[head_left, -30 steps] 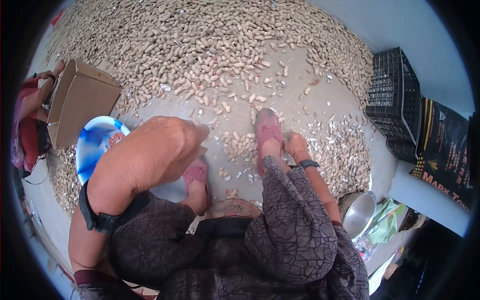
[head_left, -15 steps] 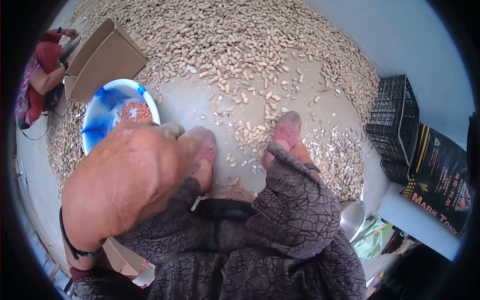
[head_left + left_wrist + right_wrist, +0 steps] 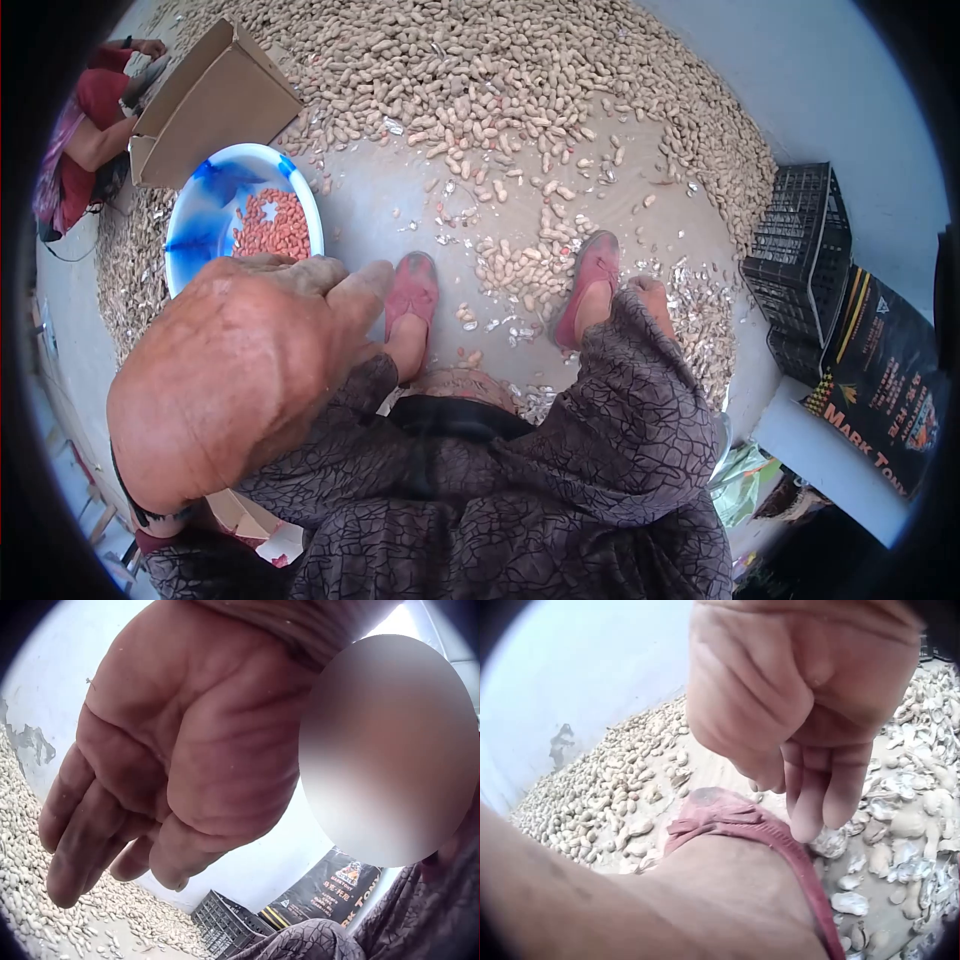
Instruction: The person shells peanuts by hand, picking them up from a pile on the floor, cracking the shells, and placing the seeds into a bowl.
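My left hand (image 3: 230, 370) is raised above my left knee, overlapping the near rim of a blue-and-white basin (image 3: 200, 225) in the head view. Shelled pink peanuts (image 3: 275, 228) lie in that basin. Its palm faces the left wrist camera, fingers loosely extended, and nothing shows in them. The right hand (image 3: 810, 712) hangs low beside my right shoe (image 3: 727, 817), fingers pointing down over a heap of cracked peanut shells (image 3: 885, 870). No object shows in its fingers. From the head, my knee partly hides this hand.
Unshelled peanuts (image 3: 480, 80) spread across the floor ahead, with a small cluster (image 3: 520, 268) between my shoes. A cardboard box (image 3: 215, 105) stands beyond the basin, near another person (image 3: 95, 130). Black crates (image 3: 800, 240) and a printed black bag (image 3: 875, 380) line the right side.
The left hand has moved leftward, from above my left shoe toward the basin. My head view has shifted, bringing the basin and its peanuts more fully into sight. The knee now covers more of the right arm.
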`<state>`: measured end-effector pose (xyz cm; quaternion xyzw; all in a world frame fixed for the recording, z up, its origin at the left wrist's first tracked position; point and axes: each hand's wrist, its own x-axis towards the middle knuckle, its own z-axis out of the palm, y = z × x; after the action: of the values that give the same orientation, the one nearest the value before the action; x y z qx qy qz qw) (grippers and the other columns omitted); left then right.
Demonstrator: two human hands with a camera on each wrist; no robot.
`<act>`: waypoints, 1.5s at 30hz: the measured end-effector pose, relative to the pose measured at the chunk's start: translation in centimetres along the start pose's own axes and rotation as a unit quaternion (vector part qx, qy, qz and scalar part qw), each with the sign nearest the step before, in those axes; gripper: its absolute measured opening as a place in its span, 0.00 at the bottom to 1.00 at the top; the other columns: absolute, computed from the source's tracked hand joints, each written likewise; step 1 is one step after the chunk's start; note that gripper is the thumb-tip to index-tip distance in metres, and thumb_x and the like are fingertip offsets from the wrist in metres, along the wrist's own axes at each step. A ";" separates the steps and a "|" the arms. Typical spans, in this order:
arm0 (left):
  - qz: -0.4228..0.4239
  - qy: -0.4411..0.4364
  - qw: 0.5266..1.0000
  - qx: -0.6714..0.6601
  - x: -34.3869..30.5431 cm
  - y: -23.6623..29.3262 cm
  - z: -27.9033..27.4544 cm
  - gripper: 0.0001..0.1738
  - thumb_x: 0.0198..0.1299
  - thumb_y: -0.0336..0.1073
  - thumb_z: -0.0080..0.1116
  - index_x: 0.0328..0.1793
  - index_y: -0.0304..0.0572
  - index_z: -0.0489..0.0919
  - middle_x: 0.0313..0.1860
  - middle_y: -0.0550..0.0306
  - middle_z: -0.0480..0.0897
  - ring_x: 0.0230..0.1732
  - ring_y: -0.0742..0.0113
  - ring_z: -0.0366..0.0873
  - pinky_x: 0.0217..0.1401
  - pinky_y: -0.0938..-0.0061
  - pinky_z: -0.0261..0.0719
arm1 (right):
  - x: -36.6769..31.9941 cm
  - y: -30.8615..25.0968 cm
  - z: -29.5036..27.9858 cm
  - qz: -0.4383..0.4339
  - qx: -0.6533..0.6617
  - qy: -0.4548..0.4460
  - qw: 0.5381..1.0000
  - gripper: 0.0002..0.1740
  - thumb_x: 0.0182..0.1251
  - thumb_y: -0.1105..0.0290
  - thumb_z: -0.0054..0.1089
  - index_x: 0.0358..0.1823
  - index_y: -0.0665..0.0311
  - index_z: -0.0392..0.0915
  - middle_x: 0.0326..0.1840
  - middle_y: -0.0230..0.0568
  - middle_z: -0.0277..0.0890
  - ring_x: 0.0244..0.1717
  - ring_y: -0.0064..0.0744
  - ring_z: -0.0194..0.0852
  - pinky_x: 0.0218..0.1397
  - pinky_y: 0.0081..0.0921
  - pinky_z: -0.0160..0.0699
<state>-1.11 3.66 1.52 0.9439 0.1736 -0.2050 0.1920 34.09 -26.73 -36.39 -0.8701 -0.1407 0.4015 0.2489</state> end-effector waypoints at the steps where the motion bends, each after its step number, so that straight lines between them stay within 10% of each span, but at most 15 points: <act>1: 0.001 -0.005 1.000 -0.001 0.4 -0.1 0.1 0.21 0.45 0.33 0.58 0.47 0.36 0.72 0.33 0.46 0.79 0.35 0.51 0.77 0.39 0.64 0.74 | -0.2 -1.5 0.6 -0.029 0.011 0.021 0.999 0.09 0.51 0.73 0.51 0.32 0.69 0.76 0.22 0.41 0.75 0.25 0.31 0.74 0.31 0.26 0.73; 7: -0.002 0.039 0.999 0.008 1.2 -0.2 0.4 0.21 0.44 0.32 0.59 0.47 0.36 0.72 0.35 0.45 0.79 0.37 0.52 0.78 0.39 0.65 0.75 | -1.6 -6.1 0.6 -0.013 0.094 0.033 0.995 0.07 0.55 0.75 0.49 0.32 0.70 0.75 0.19 0.37 0.72 0.16 0.23 0.71 0.14 0.20 0.67; 27: 0.107 0.133 0.985 -0.015 -8.0 0.9 1.8 0.17 0.49 0.32 0.53 0.47 0.39 0.71 0.27 0.54 0.76 0.28 0.55 0.76 0.28 0.66 0.72 | -15.6 -16.4 -4.3 -0.091 -0.032 0.052 0.994 0.08 0.56 0.74 0.50 0.34 0.71 0.74 0.22 0.35 0.72 0.18 0.23 0.69 0.21 0.19 0.68; 37: 0.075 0.055 0.995 -0.037 -6.4 -0.1 1.6 0.19 0.49 0.35 0.53 0.50 0.45 0.71 0.28 0.52 0.76 0.28 0.53 0.75 0.28 0.64 0.71 | -10.7 -13.6 0.5 -0.108 -0.128 -0.014 0.986 0.09 0.52 0.72 0.52 0.33 0.69 0.76 0.21 0.38 0.73 0.23 0.24 0.70 0.28 0.23 0.69; 42: 0.077 0.237 0.967 -0.052 -4.4 -1.3 3.5 0.20 0.47 0.40 0.57 0.48 0.47 0.73 0.27 0.52 0.77 0.27 0.52 0.75 0.27 0.64 0.70 | -7.2 -10.3 1.9 -0.156 -0.176 -0.025 0.972 0.12 0.53 0.70 0.54 0.35 0.71 0.75 0.24 0.43 0.75 0.27 0.28 0.72 0.33 0.24 0.70; 45: 0.076 0.094 0.992 -0.041 -3.4 -0.3 1.5 0.18 0.48 0.38 0.56 0.47 0.45 0.73 0.26 0.51 0.76 0.27 0.50 0.75 0.26 0.64 0.70 | -10.2 -12.3 2.1 -0.059 -0.093 -0.063 0.992 0.14 0.54 0.66 0.55 0.34 0.72 0.75 0.24 0.43 0.75 0.27 0.28 0.72 0.32 0.23 0.70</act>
<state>-4.64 2.44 1.73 0.9608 0.1271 -0.0928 0.2281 25.39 -20.27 -24.39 -0.8524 -0.2441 0.4256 0.1809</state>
